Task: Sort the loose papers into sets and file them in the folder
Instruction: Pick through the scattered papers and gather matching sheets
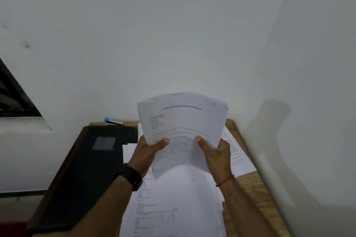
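Fingers (163, 143) pinch papers (183, 121) above wooden table (250, 188) beside white wall (173, 34).

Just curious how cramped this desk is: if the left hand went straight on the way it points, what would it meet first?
The left hand grips the held sheets; past them, probably the white wall behind the table, though depth is unclear.
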